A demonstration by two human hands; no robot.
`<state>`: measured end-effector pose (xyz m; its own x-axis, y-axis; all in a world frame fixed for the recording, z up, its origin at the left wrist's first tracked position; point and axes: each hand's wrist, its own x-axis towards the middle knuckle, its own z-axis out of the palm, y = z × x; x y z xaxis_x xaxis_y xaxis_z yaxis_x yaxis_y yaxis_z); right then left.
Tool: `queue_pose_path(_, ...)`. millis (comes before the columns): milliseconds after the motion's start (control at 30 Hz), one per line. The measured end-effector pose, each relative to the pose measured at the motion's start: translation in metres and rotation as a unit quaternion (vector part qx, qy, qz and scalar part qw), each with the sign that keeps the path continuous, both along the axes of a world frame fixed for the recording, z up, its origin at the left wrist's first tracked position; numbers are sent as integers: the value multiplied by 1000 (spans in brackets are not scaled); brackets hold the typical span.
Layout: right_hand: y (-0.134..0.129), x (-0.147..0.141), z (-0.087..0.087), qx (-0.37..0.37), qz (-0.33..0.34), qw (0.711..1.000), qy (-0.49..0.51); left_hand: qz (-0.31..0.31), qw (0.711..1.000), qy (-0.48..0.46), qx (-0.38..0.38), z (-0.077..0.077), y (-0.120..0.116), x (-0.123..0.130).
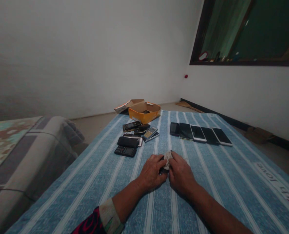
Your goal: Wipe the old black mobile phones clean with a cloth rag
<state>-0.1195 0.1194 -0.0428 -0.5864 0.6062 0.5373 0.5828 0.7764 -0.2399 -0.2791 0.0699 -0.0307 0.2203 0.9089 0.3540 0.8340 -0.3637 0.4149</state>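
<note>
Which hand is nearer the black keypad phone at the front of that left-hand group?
Left. The left hand rests just in front of the black keypad phone and to its right; the right hand lies farther right, on the left hand's far side.

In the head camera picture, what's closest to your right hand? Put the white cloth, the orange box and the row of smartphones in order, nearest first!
1. Crumpled white cloth: touching your right hand, just to its left.
2. Row of smartphones: straight ahead, slightly right.
3. Orange cardboard box: farthest, ahead and to the left.
</note>
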Motion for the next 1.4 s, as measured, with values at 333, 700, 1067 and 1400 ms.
queue_pose_path(333, 4, 0, -6, -2, 38, 997, 64, -3, 1000, -12, 5, 0, 0, 0)
queue_pose_path(700, 4, -3, -8, 1, 45, 996, 76, -12, 999, -32, 9, 0, 0, 0)
queue_pose_path(1067, 1, -4, 4, -45, 41, 998, 16, 3, 996, -92, 6, -2, 1, 1)
queue_pose_path(1400, -8, -8, -4, -29, 126, 991, 17, 22, 994, -109, -21, -9, -1, -4)
